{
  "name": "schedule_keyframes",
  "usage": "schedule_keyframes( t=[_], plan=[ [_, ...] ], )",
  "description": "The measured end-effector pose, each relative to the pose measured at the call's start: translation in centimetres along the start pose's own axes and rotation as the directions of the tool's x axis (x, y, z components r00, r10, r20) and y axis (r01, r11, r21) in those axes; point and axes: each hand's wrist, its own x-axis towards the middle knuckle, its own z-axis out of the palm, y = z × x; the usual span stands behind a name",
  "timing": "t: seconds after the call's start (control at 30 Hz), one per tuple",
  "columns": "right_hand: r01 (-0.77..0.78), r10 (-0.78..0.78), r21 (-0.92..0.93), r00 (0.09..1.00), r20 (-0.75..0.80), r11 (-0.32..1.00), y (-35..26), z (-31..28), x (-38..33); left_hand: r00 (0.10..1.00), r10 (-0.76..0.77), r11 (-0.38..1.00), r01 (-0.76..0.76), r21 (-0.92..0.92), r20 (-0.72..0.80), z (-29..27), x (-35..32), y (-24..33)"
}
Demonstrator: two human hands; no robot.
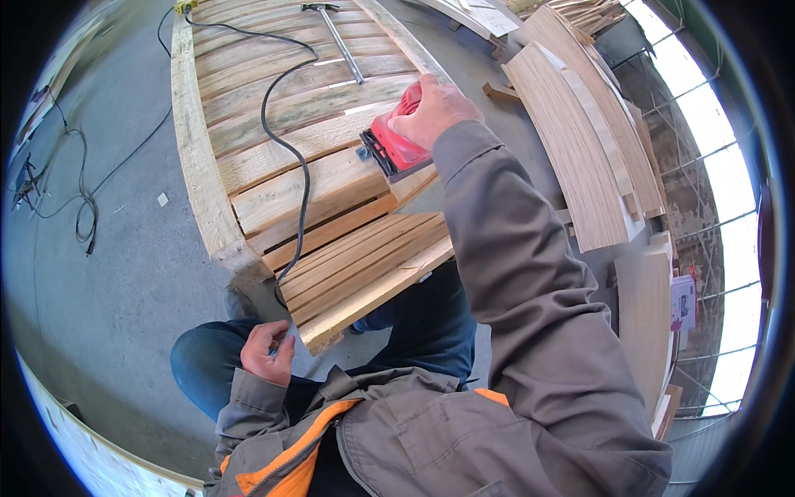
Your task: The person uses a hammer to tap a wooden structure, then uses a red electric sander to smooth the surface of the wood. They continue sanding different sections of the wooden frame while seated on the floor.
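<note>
My right hand (435, 112) is wrapped round the top of a red electric sander (396, 142). The sander's dark base rests at the right side of a slatted wooden frame (199, 149), near its close end. My left hand (267, 351) is by my left knee, with fingers curled in and nothing visible in them. It is close to, but apart from, the near left corner of a stack of narrow wooden strips (364, 265). A black power cord (305, 170) winds over the slats and drops past the left end of the strips.
A hammer (335, 45) lies across the far slats, with a yellow socket block (184, 5) at the far left corner. Curved wooden panels (571, 149) stand to the right, near a purple-and-white box (683, 302). Loose cable (85, 195) trails over the left floor.
</note>
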Motion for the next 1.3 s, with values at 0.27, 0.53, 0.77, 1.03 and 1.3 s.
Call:
schedule_keyframes(
  t=[0.27, 0.53, 0.77, 1.03, 1.3],
  plan=[
    [-0.15, 0.149, -0.002, 0.986, -0.068, 0.989, 6.5, 0.9, 3.6, 0.998, -0.056, 0.998, 0.055, -0.036, -0.035, -0.1, -0.4, 0.0],
    [-0.253, 0.253, 0.017, 0.965, -0.063, 0.967, 13.7, 2.1, 9.5, 0.996, -0.083, 0.997, 0.083, -0.002, -0.037, -0.5, -0.4, 0.3],
    [-0.123, 0.13, 0.088, 0.989, -0.076, 0.989, 14.0, 2.3, 9.5, 0.995, -0.094, 0.996, 0.094, -0.003, -0.016, -0.1, 0.0, 0.0],
    [-0.014, 0.015, 0.01, 0.996, -0.085, 1.0, 5.6, 1.5, 3.4, 0.999, -0.05, 0.999, 0.049, 0.012, 0.018, 0.4, 0.1, -0.4],
    [0.076, -0.074, 0.072, 0.997, -0.038, 0.994, 2.2, 0.6, -0.6, 0.996, -0.084, 0.996, 0.084, 0.007, -0.042, -0.2, -0.8, -0.8]
  ],
)
